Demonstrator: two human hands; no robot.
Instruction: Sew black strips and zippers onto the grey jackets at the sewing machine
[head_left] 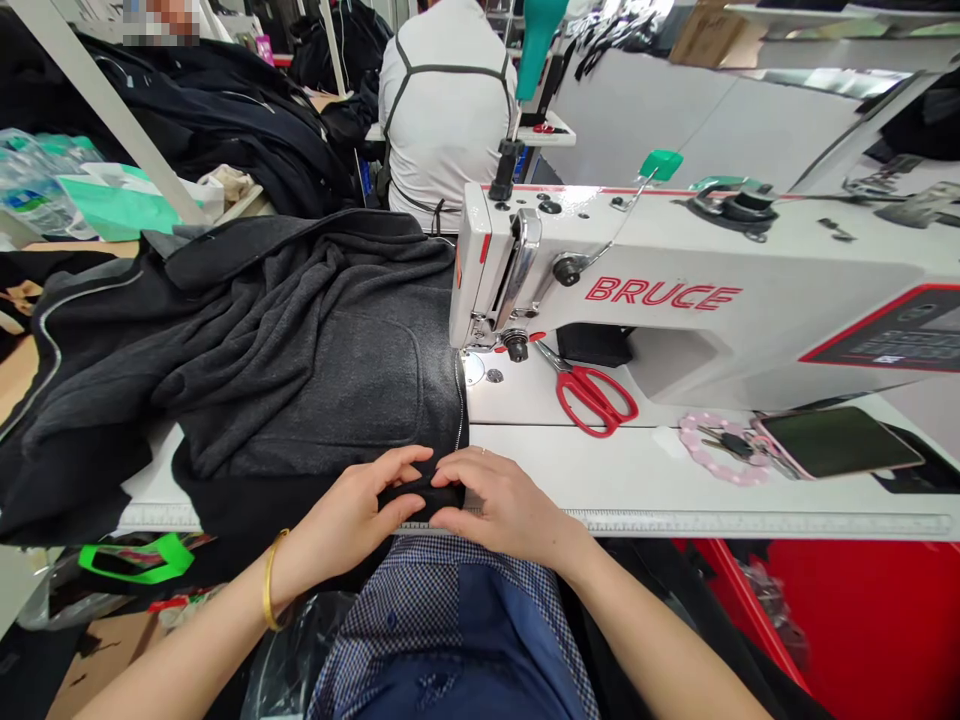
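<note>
A dark grey jacket (360,360) with a black hem band lies spread over the left of the sewing table. Its zipper edge (459,405) runs up to the needle area of a white sewing machine (660,250). At the near end of that edge, my left hand (367,505) grips the black hem between thumb and fingers. Just to its right, my right hand (491,500) pinches the hem's corner, thumb below and fingers on top. The fingertips of both hands are close together. The jacket's far part beyond the machine head is hidden.
Red-handled scissors (596,400) lie beside the machine bed. Further right are a pink beaded ring with keys (724,448) and a phone (836,442). A ruler strip (750,523) lines the table's front edge. A person in white (450,110) sits ahead.
</note>
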